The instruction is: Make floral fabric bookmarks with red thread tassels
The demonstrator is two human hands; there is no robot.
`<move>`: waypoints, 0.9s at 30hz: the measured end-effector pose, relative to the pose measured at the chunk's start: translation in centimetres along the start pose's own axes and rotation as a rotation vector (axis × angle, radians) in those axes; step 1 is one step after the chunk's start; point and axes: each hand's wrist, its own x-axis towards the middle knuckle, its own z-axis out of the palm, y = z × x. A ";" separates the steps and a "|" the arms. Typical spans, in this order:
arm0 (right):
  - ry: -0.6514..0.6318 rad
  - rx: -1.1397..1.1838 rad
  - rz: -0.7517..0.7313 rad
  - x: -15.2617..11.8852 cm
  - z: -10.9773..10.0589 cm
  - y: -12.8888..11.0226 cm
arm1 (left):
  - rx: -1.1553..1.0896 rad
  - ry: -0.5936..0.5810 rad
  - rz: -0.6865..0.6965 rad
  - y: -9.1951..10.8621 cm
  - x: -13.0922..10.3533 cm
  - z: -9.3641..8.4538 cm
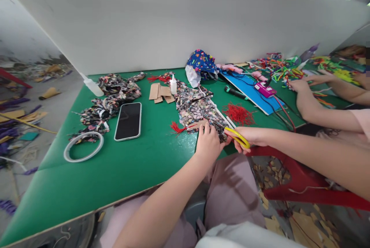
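Note:
My right hand (248, 135) is closed round yellow-handled scissors (239, 137), whose dark blades point left over a dark floral fabric (194, 105) near the table's front edge. Beside the blades, my left hand (207, 140) grips the fabric's near end, its fingertips at a small brown card strip (197, 125). A red string tassel (177, 127) sticks out left of that strip. To the right of the fabric lies a pile of red strings (239, 113). What sits under my left palm is hidden.
A phone (128, 121), a tape ring (83, 147) and crumpled floral fabric (120, 88) lie left. Card pieces (158, 92) and a white glue bottle (173, 85) stand behind. At right are a blue board (248, 90), a purple box (265, 89) and another person's hands (300, 84).

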 end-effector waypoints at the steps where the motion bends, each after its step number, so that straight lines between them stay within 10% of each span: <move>1: 0.001 0.007 0.004 0.0 0.1 0.0 | -0.006 0.003 0.001 -0.1 0.0 0.0; 27: -0.001 0.024 0.005 0.4 0.0 -0.7 | -0.037 0.051 -0.024 -0.3 0.2 0.1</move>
